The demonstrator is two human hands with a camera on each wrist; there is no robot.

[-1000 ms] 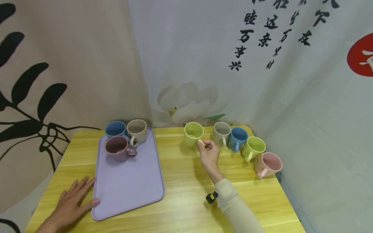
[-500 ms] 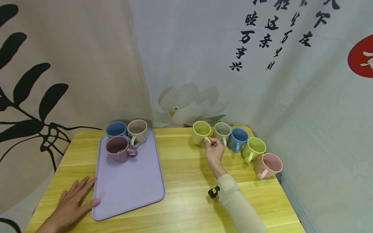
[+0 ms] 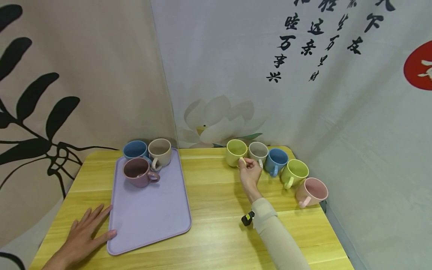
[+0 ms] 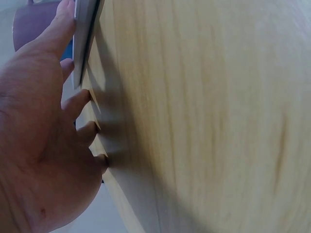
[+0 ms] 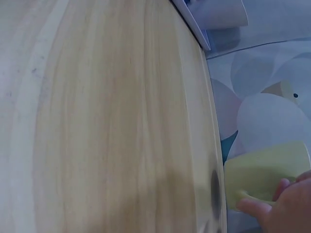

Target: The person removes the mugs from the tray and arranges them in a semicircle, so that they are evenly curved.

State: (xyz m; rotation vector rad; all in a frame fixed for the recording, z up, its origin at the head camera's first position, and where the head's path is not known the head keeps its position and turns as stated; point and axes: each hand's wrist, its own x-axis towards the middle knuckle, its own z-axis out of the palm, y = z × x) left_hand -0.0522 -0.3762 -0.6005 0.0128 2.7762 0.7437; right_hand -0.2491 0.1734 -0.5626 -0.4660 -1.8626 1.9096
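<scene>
My right hand (image 3: 250,174) pinches the handle of a yellow-green mug (image 3: 235,153) near the table's back edge. That mug is upright, just left of a light grey mug (image 3: 258,150). In the right wrist view, thumb and fingers of the right hand (image 5: 289,206) meet at the handle of the green mug (image 5: 262,167). My left hand (image 3: 82,234) lies at the left edge of the lilac tray (image 3: 152,221), fingers spread, thumb on the rim. Seen from the left wrist, the left hand (image 4: 43,121) has its fingertips down on the wooden table (image 4: 204,116).
On the tray's back part stand a blue mug (image 3: 135,149), a beige mug (image 3: 159,152) and a mauve mug (image 3: 139,173). Right of the grey mug, a blue mug (image 3: 276,161), another green mug (image 3: 294,173) and a pink mug (image 3: 312,191) line the table's edge. Cloth hangs behind.
The right hand has moved the green mug rightward and slightly back, up beside the grey mug. My left hand and the tray have stayed put.
</scene>
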